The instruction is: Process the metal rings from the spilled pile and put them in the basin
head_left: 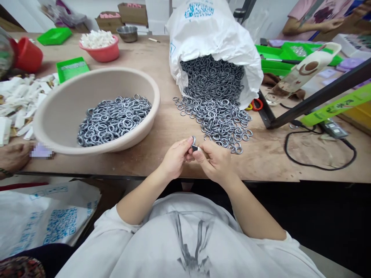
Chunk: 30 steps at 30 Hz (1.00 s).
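In front of my body, my left hand pinches a grey ring between thumb and fingers. My right hand meets it there, its fingers closed on a small dark flat piece that touches or nearly touches the ring. I cannot make out what kind of piece this is. Just beyond my hands lies a loose spread of grey rings, spilling from a white sack on its side. To the left, a large beige basin holds a heap of similar rings.
Another person's hand rests at the left edge, near white pieces. A red bowl and green trays stand behind the basin. At right are a black metal frame, a cable and red-handled scissors.
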{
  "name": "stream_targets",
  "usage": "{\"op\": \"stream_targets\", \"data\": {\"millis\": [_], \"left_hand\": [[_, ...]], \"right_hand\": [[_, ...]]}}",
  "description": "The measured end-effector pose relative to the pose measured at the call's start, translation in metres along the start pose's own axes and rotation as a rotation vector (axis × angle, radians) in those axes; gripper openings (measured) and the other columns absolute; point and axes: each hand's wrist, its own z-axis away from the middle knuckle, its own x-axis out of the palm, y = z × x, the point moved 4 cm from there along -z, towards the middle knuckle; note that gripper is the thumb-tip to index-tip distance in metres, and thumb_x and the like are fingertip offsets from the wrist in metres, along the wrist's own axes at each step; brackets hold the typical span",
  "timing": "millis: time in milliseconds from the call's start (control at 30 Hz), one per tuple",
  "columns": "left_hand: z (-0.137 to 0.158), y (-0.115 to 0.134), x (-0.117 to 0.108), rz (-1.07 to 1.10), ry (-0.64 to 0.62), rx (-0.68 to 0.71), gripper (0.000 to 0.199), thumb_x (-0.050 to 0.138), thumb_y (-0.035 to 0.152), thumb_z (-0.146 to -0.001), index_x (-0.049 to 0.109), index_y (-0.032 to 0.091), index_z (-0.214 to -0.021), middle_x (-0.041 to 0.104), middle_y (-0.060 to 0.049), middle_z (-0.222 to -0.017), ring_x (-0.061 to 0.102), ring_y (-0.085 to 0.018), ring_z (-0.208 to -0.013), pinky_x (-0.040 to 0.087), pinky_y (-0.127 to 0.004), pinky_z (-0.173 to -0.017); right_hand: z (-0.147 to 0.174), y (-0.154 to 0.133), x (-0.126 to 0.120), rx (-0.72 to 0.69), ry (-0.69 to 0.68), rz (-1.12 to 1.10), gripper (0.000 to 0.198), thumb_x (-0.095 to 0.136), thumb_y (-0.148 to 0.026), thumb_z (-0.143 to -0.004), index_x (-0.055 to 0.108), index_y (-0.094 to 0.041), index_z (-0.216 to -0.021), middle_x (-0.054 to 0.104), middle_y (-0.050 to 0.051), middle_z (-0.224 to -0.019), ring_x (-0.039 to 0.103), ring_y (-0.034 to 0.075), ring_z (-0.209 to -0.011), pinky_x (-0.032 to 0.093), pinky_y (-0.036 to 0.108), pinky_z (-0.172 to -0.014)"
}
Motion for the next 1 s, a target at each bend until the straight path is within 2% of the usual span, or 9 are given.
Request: {"op": "stream_targets", "data": {"millis": [300,433,533,600,700,733,800,900,1000], "left_hand": [[0.003,-0.002,0.003,0.013,-0.083,-0.066,0.049,0.076,0.049,-0.079,0.044,0.017,-0.061,0.035,0.006,-0.055,0.030,-0.005,-0.049,0.030,-0.019,-0.048],[0.016,-0.007,0.013,-0.110,-0.281,-0.067,0.054,0.069,0.057,-0.082,0.042,0.018,-0.057,0.034,0.004,-0.053,0.031,-0.008,-0.050,0.030,-0.023,-0.050],[0.036,0.013,0.011,-0.417,-0.384,0.014,0.054,0.052,0.061,-0.093,0.050,0.019,-0.059,0.048,-0.002,-0.056,0.043,-0.012,-0.054,0.039,-0.027,-0.055],[0.047,0.053,-0.006,-0.770,-0.146,0.332,0.046,0.047,0.052,-0.098,0.063,0.019,-0.070,0.064,-0.006,-0.071,0.058,-0.018,-0.068,0.048,-0.031,-0.069],[0.063,0.124,-0.035,-1.453,0.482,0.823,0.031,0.049,0.026,-0.097,0.073,0.020,-0.115,0.075,-0.010,-0.111,0.066,-0.026,-0.108,0.045,-0.041,-0.102],[0.062,0.140,-0.044,-1.604,0.621,0.814,0.040,0.046,0.020,-0.094,0.071,0.018,-0.126,0.075,-0.012,-0.114,0.066,-0.028,-0.112,0.045,-0.044,-0.104],[0.057,0.159,-0.063,-1.836,0.822,0.617,0.044,0.046,0.020,-0.091,0.074,0.022,-0.125,0.073,-0.013,-0.123,0.065,-0.035,-0.116,0.044,-0.053,-0.103],[0.049,0.160,-0.071,-1.956,0.791,0.514,0.045,0.052,0.029,-0.088,0.073,0.016,-0.126,0.068,-0.017,-0.132,0.063,-0.040,-0.118,0.044,-0.058,-0.103],[0.048,0.139,-0.056,-1.852,0.578,0.744,0.041,0.054,0.031,-0.091,0.070,0.014,-0.125,0.067,-0.016,-0.133,0.061,-0.035,-0.122,0.042,-0.051,-0.109]], "right_hand": [[-0.002,0.000,0.003,-0.005,-0.014,-0.042,0.047,0.045,-0.055,-0.099,0.047,-0.023,-0.065,0.050,-0.001,-0.060,0.043,0.013,-0.055,0.028,0.029,-0.057],[-0.005,0.035,0.002,0.233,0.048,-0.128,0.049,0.044,-0.060,-0.098,0.048,-0.023,-0.066,0.050,-0.002,-0.059,0.046,0.014,-0.057,0.030,0.028,-0.058],[-0.008,0.065,-0.010,0.400,0.102,-0.054,0.049,0.043,-0.062,-0.097,0.052,-0.023,-0.069,0.054,-0.001,-0.059,0.050,0.016,-0.060,0.031,0.028,-0.059],[-0.012,0.077,-0.019,0.461,0.071,0.104,0.043,0.049,-0.060,-0.096,0.059,-0.023,-0.076,0.060,0.000,-0.063,0.055,0.018,-0.064,0.032,0.029,-0.060],[-0.026,0.080,-0.028,0.454,0.001,0.376,0.033,0.063,-0.054,-0.089,0.068,-0.022,-0.099,0.072,0.006,-0.085,0.062,0.023,-0.076,0.034,0.031,-0.064],[-0.033,0.080,-0.027,0.429,-0.026,0.443,0.035,0.065,-0.051,-0.088,0.068,-0.022,-0.107,0.074,0.008,-0.096,0.064,0.026,-0.083,0.036,0.031,-0.066],[-0.049,0.079,-0.020,0.392,-0.087,0.535,0.038,0.065,-0.049,-0.089,0.066,-0.023,-0.117,0.074,0.010,-0.111,0.066,0.029,-0.094,0.039,0.033,-0.071],[-0.069,0.082,-0.005,0.398,-0.187,0.641,0.035,0.061,-0.048,-0.092,0.068,-0.021,-0.114,0.073,0.014,-0.115,0.067,0.031,-0.097,0.042,0.036,-0.074],[-0.080,0.087,0.006,0.417,-0.230,0.706,0.029,0.056,-0.040,-0.094,0.069,-0.019,-0.108,0.073,0.016,-0.112,0.068,0.031,-0.094,0.041,0.035,-0.073]]}}
